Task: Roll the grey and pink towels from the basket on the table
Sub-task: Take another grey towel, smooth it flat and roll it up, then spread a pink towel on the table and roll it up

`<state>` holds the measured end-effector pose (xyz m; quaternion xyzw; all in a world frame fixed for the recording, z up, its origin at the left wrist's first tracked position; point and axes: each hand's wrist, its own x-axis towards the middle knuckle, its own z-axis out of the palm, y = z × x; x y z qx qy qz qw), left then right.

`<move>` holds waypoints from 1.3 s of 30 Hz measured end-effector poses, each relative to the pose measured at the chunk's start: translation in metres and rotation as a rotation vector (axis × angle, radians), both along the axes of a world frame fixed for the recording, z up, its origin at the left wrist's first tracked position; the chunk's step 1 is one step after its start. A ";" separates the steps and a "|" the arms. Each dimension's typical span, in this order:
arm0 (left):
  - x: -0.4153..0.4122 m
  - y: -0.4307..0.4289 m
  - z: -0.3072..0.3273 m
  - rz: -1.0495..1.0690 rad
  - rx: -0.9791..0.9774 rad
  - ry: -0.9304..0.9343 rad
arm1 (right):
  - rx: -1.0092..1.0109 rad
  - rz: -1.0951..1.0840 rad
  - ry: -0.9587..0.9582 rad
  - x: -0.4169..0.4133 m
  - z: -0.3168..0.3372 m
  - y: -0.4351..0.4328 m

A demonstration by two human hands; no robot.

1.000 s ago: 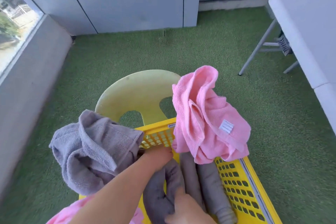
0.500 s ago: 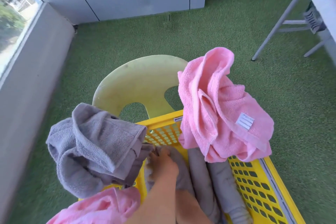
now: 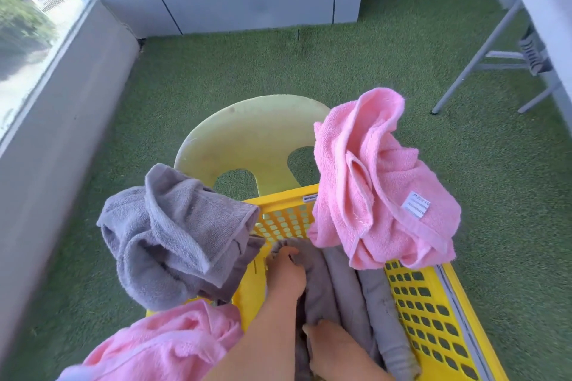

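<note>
A grey towel (image 3: 176, 235) and a pink towel (image 3: 167, 346) hang over the yellow basket's (image 3: 433, 318) left rim. The left hand (image 3: 286, 272) has pushed deeper since a second ago, fingers curled into the grey towels (image 3: 343, 288) inside; the right hand (image 3: 328, 340) has slid forward onto them, fingers hidden. Another pink towel (image 3: 380, 195) drapes the right corner. A lift-out looks imminent.

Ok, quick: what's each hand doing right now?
Left hand: fingers closed on a rolled grey towel in the yellow basket.
Right hand: on the same towel; grip cannot be told.
</note>
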<state>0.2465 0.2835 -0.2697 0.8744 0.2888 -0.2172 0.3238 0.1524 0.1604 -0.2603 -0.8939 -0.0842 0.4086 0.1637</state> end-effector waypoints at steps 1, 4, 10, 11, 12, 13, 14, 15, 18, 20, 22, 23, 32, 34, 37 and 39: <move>0.002 0.001 0.006 -0.022 0.012 0.026 | 0.049 -0.008 0.107 0.003 0.005 -0.002; 0.003 0.005 0.027 -0.083 0.017 0.089 | 0.062 -0.019 0.159 0.010 0.032 -0.009; 0.004 0.008 0.109 -0.169 -0.039 0.082 | 0.052 -0.088 0.017 0.022 0.109 -0.048; 0.004 0.008 0.123 -0.186 -0.035 0.070 | 0.031 -0.100 0.005 0.024 0.121 -0.054; 0.004 0.007 0.135 -0.205 -0.034 0.062 | 0.016 -0.105 -0.021 0.025 0.133 -0.060; 0.007 0.007 0.146 -0.217 -0.041 0.061 | 0.002 -0.113 -0.028 0.027 0.146 -0.065; 0.010 0.007 0.158 -0.228 -0.047 0.050 | -0.003 -0.106 -0.054 0.031 0.160 -0.071; 0.014 0.007 0.172 -0.237 -0.054 0.038 | -0.003 -0.095 -0.096 0.035 0.173 -0.076; 0.032 0.013 0.204 -0.253 -0.042 -0.001 | 0.045 -0.103 -0.176 0.048 0.218 -0.092; 0.047 0.016 0.228 -0.207 -0.067 -0.082 | 0.105 -0.151 -0.269 0.063 0.246 -0.105; 0.064 0.014 0.248 -0.165 -0.094 -0.180 | 0.141 -0.218 -0.376 0.086 0.268 -0.119; 0.074 0.010 0.256 -0.163 -0.096 -0.216 | 0.153 -0.252 -0.414 0.102 0.275 -0.127; 0.122 -0.049 0.237 -0.102 -0.225 -0.112 | 0.120 -0.323 -0.300 0.201 0.233 -0.153; 0.122 -0.057 0.220 -0.061 -0.254 -0.040 | 0.135 -0.302 -0.209 0.201 0.216 -0.147; 0.116 -0.072 0.207 -0.046 -0.298 -0.039 | 0.124 -0.249 -0.124 0.199 0.193 -0.139; 0.108 -0.081 0.206 -0.068 -0.278 -0.104 | 0.107 -0.253 -0.204 0.196 0.181 -0.135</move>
